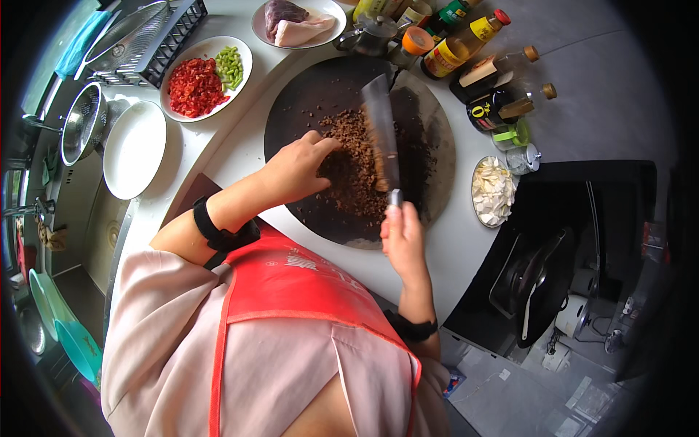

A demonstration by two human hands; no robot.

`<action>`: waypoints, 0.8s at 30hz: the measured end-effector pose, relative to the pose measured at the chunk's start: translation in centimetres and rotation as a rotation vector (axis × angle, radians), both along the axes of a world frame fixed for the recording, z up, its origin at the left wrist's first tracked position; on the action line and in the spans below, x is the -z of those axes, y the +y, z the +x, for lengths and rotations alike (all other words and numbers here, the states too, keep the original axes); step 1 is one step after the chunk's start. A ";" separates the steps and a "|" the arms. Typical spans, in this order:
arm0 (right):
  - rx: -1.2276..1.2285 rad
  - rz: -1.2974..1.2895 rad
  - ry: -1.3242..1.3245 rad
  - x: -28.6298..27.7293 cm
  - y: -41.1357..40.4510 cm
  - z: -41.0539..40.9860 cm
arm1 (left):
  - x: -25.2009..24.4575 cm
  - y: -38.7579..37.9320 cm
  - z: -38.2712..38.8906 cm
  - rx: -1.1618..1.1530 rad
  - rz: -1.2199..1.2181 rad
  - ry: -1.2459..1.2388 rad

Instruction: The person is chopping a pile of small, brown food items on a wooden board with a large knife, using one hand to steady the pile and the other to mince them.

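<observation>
A round, dark chopping board [306,218] lies on the counter before me. A heap of finely chopped brown food [349,142] covers its middle, with crumbs scattered around. My right hand [404,235] grips the handle of a Chinese cleaver [384,120]. The blade is blurred and points away from me over the right side of the heap. At the heap's left edge is my left hand [300,166], its thumb apart from the bent fingers. Nothing shows in its grasp, though some fingertips are hidden.
Chopped red and green peppers fill a plate [244,82] at left, near a white dish [135,150]. Raw meat [303,27] lies on a plate behind. Sauce bottles [464,46] line the back right. Sliced white pieces [491,191] sit beside the black cooktop [611,191].
</observation>
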State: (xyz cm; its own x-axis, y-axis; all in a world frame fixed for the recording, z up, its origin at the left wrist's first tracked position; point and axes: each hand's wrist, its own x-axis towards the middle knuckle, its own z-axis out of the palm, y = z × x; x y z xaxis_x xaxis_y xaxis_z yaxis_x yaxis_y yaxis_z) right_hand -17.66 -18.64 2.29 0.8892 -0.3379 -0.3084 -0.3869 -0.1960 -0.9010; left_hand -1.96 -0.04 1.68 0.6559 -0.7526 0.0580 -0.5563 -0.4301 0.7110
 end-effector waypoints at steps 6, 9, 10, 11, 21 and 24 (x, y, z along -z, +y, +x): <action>0.069 0.021 -0.039 -1.6 -0.3 -0.3 | 1.9 -0.4 -1.6 -0.061 -0.091 0.078; 0.023 -0.050 0.053 1.9 -1.6 -0.3 | 1.4 -2.1 -2.3 -0.066 -0.203 0.146; 0.036 0.007 0.074 0.5 -1.6 -0.1 | 1.2 -2.4 -2.3 -0.037 -0.299 0.164; 0.049 0.064 0.096 -1.4 -1.3 0.1 | 1.0 -2.6 -2.3 -0.008 -0.395 0.181; 0.056 0.027 -0.077 -0.9 0.3 -0.7 | -0.2 -1.0 -1.1 0.061 -0.281 0.159; -0.024 -0.054 0.089 0.7 -0.6 0.4 | 0.9 -0.3 -1.1 0.071 -0.212 0.079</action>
State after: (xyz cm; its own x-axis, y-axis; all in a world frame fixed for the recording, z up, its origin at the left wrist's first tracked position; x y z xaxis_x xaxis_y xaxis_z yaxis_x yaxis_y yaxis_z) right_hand -17.27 -19.22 1.59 0.8671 -0.3349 -0.3688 -0.4599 -0.2536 -0.8510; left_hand -3.09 -0.31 0.76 0.6109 -0.7732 0.1702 -0.5188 -0.2285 0.8238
